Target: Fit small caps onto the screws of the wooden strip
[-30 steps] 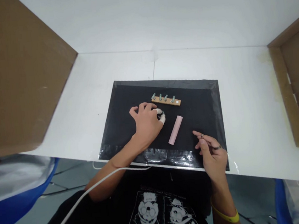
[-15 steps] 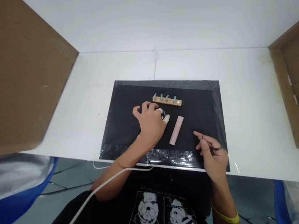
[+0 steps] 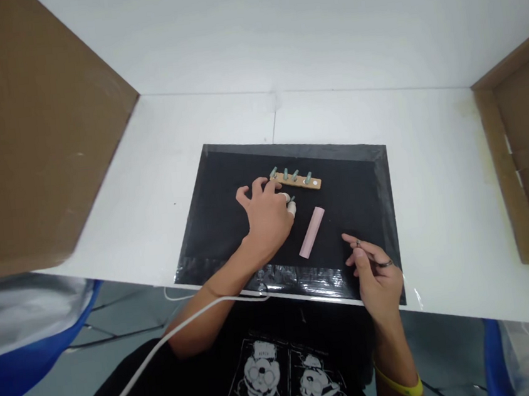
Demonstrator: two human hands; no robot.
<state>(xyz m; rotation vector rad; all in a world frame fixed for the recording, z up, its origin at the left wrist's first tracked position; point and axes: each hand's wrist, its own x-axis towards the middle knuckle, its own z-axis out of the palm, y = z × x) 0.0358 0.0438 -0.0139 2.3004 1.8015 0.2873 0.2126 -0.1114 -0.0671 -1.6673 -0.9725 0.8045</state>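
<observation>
My left hand (image 3: 268, 213) reaches over the black mat, its thumb and index finger wearing white covers. Those two fingertips are pinched on a small green peg (image 3: 293, 199), most of which they hide. Just beyond lies a narrow tan wooden strip (image 3: 301, 180) with several similar green pegs (image 3: 295, 175) standing tilted along it and a white dot near its right end. Over the mat's right side, my right hand (image 3: 379, 277) pinches a tiny dark metallic piece (image 3: 358, 244), too small to name. A pink bar (image 3: 312, 232) rests slantwise between my hands.
The black mat (image 3: 349, 195) is taped to a white table (image 3: 445, 204). Cardboard panels (image 3: 26, 135) stand at left and right, with a white wall behind. A white cable (image 3: 174, 330) crosses my left forearm.
My left thumb and index finger have closed together on the small green peg, which showed between them before. My right hand has stayed nearly still.
</observation>
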